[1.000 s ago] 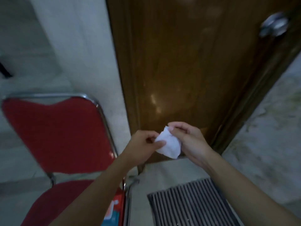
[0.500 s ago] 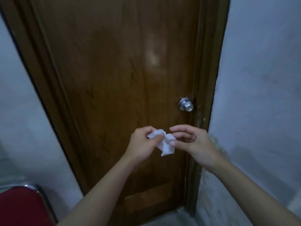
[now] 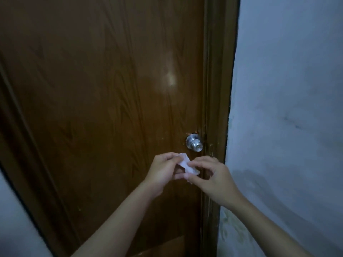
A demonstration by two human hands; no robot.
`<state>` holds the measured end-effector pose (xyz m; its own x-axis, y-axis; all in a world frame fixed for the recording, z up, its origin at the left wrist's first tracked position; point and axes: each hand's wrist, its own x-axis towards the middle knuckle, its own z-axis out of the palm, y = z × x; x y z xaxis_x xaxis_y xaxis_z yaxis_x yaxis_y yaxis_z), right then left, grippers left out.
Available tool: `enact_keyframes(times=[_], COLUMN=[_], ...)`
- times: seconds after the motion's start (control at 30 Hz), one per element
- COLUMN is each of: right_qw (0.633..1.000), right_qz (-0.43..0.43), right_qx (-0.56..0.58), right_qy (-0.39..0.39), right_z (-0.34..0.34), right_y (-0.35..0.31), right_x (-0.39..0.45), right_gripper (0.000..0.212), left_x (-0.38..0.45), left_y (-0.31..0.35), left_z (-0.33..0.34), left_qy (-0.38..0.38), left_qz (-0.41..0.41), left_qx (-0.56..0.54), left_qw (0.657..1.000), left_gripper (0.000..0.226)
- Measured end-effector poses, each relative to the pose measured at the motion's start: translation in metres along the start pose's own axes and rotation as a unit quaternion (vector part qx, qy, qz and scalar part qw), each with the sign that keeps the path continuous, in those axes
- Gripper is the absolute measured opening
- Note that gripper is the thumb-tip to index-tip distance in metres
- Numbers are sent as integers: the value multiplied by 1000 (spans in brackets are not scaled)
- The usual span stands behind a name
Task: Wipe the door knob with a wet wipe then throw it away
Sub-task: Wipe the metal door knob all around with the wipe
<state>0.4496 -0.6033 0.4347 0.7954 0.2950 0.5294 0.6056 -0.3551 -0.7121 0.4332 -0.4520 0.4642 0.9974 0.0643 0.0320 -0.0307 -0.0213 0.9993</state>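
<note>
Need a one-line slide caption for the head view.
Both hands, left and right, hold a crumpled white wipe just below the metal knob of a brown door.

Both forearms reach forward, hands meeting at chest height — the left hand point(image 3: 163, 171) curled, fingers pinched, the right hand point(image 3: 213, 175) palm down, thumb and forefinger pinched — grips touching.

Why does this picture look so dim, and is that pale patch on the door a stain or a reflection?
Head view: the light is low and bluish, so detail is soft; the pale patch on the glossy door looks like glare; the door knob shows small highlights; the door frame bows from the wide lens; both hands, left hand and right hand, and the wet wipe are slightly blurred.
</note>
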Motion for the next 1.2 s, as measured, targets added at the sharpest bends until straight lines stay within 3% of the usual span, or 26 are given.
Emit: enact_keyframes(times=[0.13,0.3,0.43,0.57,0.7,0.83,0.93,1.07,1.2], right_qw=[1000,997,993,979,977,962,964,979,971], right_qz=[-4,-22,-17,6,-15,-56,-54,-21,-21], right_qx=[-7,-46,-82,-119,-192,-266,-258,-200,-232], right_qy=[13,55,83,165,92,-38,-20,28,-52], right_z=[5,5,-2,-12,-8,11,22,19,17], right_y=[26,64,89,110,130,152,164,159,160], right_x=[26,73,116,149,161,158,144,145,157], right_gripper=[44,32,19,23,31,39,45,37,45], left_x=[41,103,147,180,200,211,216,222,225], left_y=[-1,-3,-9,-19,-32,-43,-47,-50,-51], left_z=[2,2,2,-5,-4,2,3,5,3], left_qy=[-17,-87,-117,-61,-52,-54,-62,-59,-70], left_qz=[-20,-30,4,91,128,143,149,165,173], left_qx=[-36,-41,71,233,331,352,348,360,388], left_qw=[999,995,991,966,933,923,923,916,903], left_gripper=[24,30,30,34,57,65,63,61,62])
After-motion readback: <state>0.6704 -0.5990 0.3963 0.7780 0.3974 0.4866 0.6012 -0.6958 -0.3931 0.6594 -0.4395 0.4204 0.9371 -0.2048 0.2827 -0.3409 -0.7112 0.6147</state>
